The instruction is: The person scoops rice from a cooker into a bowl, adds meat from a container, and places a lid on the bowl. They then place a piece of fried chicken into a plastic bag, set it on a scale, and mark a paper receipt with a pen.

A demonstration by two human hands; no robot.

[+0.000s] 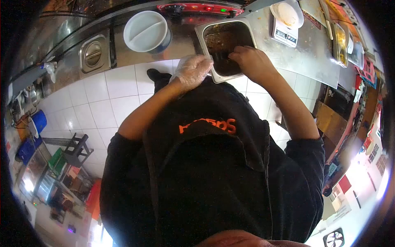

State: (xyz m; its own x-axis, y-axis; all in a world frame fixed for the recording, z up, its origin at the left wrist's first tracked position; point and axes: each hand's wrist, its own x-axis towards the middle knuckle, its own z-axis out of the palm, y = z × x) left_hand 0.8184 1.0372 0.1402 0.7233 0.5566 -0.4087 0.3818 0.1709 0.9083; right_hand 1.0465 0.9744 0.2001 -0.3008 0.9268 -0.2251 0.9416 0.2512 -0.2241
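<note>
A rectangular metal pan (205, 31) with dark brown residue is set into the steel counter straight ahead. My left hand (192, 70), in a clear plastic glove, is curled against the pan's near left rim. My bare right hand (251, 59) reaches over the near rim into the pan, with its fingers bent down towards a dark object (222, 55) inside. What the fingers grip is hidden. My black apron with orange lettering (207, 125) fills the lower part of the view.
A white divided bowl (146, 31) stands left of the pan, and a square lid (94, 53) sits further left. A scale with a white plate (286, 22) and a food tray (340, 39) are at the right. White floor tiles (103, 103) lie below.
</note>
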